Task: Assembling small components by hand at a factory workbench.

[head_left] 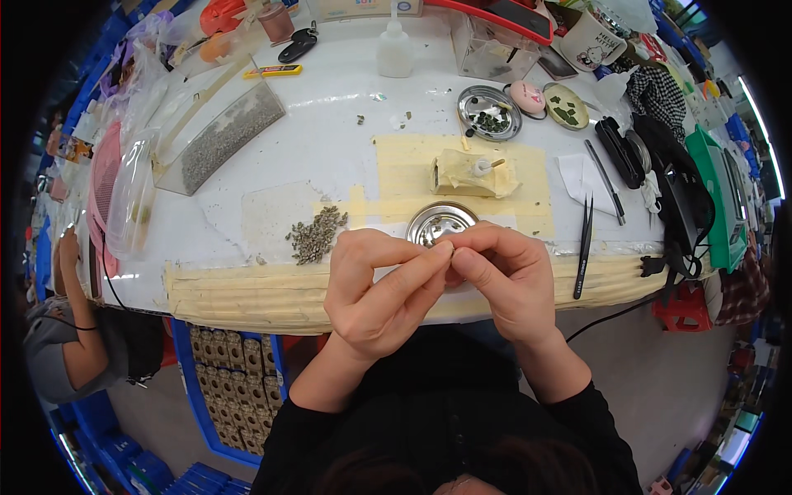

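Left hand and right hand pinch a speck, axis unreadable, by the tabletop's near edge, metal dish of chips beyond.

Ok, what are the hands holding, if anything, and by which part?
Cannot tell: left hand and right hand meet at the fingertips, and anything pinched there is too small to make out.

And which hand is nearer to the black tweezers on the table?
Right. The right hand is just to the left of the black tweezers, not touching them; the left hand is farther left, beyond the right hand.
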`<action>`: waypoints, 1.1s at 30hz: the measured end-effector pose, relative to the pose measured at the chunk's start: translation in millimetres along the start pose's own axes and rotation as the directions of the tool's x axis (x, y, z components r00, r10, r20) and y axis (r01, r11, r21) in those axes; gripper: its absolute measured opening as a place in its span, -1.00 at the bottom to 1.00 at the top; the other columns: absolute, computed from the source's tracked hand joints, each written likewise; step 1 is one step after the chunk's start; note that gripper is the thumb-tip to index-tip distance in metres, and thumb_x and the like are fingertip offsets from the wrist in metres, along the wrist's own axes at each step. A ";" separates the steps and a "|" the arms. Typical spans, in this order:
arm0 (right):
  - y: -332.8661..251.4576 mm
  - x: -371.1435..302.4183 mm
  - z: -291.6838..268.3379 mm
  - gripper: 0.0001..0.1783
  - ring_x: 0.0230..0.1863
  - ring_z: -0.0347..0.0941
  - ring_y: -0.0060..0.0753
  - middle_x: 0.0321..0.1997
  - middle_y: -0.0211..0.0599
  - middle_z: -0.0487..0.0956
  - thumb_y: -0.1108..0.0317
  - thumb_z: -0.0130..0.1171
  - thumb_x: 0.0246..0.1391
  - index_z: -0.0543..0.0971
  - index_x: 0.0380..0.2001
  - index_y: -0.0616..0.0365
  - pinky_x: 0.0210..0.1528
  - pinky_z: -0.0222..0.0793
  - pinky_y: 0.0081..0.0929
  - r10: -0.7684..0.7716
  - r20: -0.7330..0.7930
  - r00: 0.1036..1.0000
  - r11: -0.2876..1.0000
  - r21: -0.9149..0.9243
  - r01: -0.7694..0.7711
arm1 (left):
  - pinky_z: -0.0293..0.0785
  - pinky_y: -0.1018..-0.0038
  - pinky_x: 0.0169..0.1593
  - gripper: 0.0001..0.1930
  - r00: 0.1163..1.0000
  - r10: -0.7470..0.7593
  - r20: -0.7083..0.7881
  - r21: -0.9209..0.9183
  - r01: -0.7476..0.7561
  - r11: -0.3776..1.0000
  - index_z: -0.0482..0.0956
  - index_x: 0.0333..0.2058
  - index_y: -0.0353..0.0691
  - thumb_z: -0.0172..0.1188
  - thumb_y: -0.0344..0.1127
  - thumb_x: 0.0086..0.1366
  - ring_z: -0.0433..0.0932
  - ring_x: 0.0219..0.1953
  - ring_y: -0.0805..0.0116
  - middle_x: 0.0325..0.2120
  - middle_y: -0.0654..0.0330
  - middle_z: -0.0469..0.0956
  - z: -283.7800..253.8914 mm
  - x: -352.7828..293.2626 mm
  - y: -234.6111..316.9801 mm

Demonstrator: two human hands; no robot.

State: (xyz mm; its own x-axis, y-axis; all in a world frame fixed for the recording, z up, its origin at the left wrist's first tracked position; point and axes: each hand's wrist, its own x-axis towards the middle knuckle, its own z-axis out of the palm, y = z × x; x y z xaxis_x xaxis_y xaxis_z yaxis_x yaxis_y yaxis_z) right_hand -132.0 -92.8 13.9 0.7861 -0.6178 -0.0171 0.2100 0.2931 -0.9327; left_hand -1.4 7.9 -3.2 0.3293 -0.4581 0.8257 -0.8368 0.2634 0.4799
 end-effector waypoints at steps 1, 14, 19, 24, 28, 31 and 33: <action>-0.9 0.1 -3.1 -0.80 -0.30 0.55 -0.64 -0.28 -0.36 0.65 0.50 0.25 0.22 0.64 -0.10 0.32 -0.18 0.52 -0.61 0.052 0.030 0.998 0.998 0.046 -0.053 | 0.31 0.47 -0.34 -0.58 1.000 0.005 0.002 -0.008 -0.005 1.000 0.75 -0.23 -0.23 0.46 -0.55 -0.20 0.49 -0.42 0.39 -0.39 0.31 0.57 -0.1 0.1 0.0; 1.8 3.7 0.7 -0.82 -0.35 0.55 -0.57 -0.32 -0.33 0.62 0.59 0.34 0.06 0.65 -0.22 0.29 -0.26 0.50 -0.62 -0.390 0.007 0.921 0.827 -0.436 0.354 | 0.32 0.46 -0.38 -0.69 0.998 -0.060 -0.006 0.021 0.060 0.998 0.72 -0.30 -0.26 0.45 -0.61 -0.11 0.46 -0.42 0.33 -0.43 0.27 0.53 4.6 1.6 0.3; 1.6 4.4 8.0 -0.74 -0.42 0.54 -0.51 -0.33 -0.25 0.60 0.64 0.38 -0.05 0.71 -0.22 0.24 -0.41 0.45 -0.62 -0.605 0.135 0.785 0.517 -0.683 0.515 | 0.32 0.46 -0.39 -0.70 0.995 -0.100 -0.028 0.006 0.101 0.995 0.71 -0.30 -0.28 0.45 -0.62 -0.10 0.45 -0.43 0.33 -0.44 0.26 0.53 5.1 1.2 -1.1; 3.5 2.3 3.5 -0.78 -0.35 0.55 -0.59 -0.31 -0.31 0.61 0.58 0.33 0.07 0.69 -0.17 0.28 -0.30 0.49 -0.63 -0.393 0.031 0.919 0.807 -0.468 0.361 | 0.32 0.46 -0.36 -0.67 0.999 -0.048 -0.016 -0.004 0.048 0.999 0.72 -0.29 -0.26 0.45 -0.61 -0.12 0.47 -0.42 0.36 -0.43 0.28 0.54 1.8 1.6 -0.8; -2.1 1.4 1.9 -0.84 -0.27 0.54 -0.64 -0.30 -0.39 0.62 0.52 0.29 0.17 0.66 -0.17 0.31 -0.20 0.51 -0.64 0.013 -0.003 1.000 1.000 -0.008 -0.013 | 0.32 0.47 -0.33 -0.69 0.999 -0.028 0.033 -0.007 0.028 1.000 0.71 -0.31 -0.25 0.42 -0.65 -0.10 0.43 -0.38 0.36 -0.44 0.28 0.50 -2.0 1.8 2.5; -3.1 1.1 -5.9 -0.87 -0.26 0.54 -0.65 -0.32 -0.42 0.62 0.51 0.27 0.20 0.65 -0.20 0.31 -0.19 0.52 -0.64 0.072 0.046 0.996 0.995 0.071 -0.075 | 0.33 0.47 -0.33 -0.69 0.999 -0.029 0.043 -0.023 0.030 0.999 0.71 -0.30 -0.25 0.41 -0.65 -0.10 0.44 -0.38 0.35 -0.43 0.28 0.50 0.0 1.0 3.0; -2.7 1.1 -0.2 -0.89 -0.28 0.54 -0.64 -0.34 -0.40 0.62 0.53 0.30 0.15 0.66 -0.24 0.29 -0.21 0.50 -0.64 0.001 -0.017 1.000 1.000 0.025 -0.001 | 0.32 0.47 -0.34 -0.66 1.000 -0.027 0.014 -0.019 0.028 0.999 0.72 -0.29 -0.24 0.44 -0.62 -0.13 0.46 -0.41 0.35 -0.43 0.28 0.53 1.9 2.1 2.0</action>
State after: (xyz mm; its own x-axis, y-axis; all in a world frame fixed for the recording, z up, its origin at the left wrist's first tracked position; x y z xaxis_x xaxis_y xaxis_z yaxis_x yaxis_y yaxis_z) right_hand -131.8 -94.4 16.3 0.7765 -0.6297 -0.0246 0.2239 0.3123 -0.9232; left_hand -3.2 5.8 -1.1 0.3462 -0.4766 0.8080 -0.8191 0.2663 0.5081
